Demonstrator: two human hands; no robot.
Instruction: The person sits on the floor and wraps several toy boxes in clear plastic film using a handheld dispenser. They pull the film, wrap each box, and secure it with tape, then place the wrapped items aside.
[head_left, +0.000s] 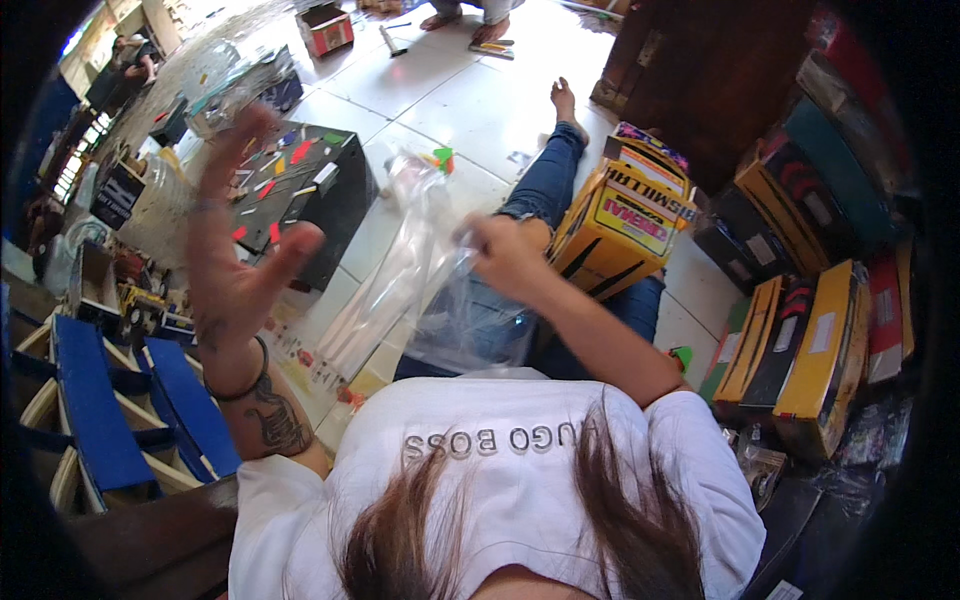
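Note:
Over my lap, my right hand (505,258) is closed on a clear plastic bag (465,325), whose crumpled film spreads across my jeans. My left hand (235,215) is raised at the left, its fingers stretched and the thumb held apart; nothing is in it. Below that hand, farther from me than the wrist, stands a black box (345,200) with scraps of coloured paper on its top. A long strip of clear plastic (385,260) lies on the floor between the box and my legs. Against my right leg leans a yellow and black printed carton (620,225).
Yellow, black and red box files (815,350) are stacked along the right. Blue-covered wooden frames (105,400) stand near left. On the tiles ahead are a hammer (392,42), a red open box (325,30) and another person's feet (490,30). A brown wooden door (700,80) stands behind the carton.

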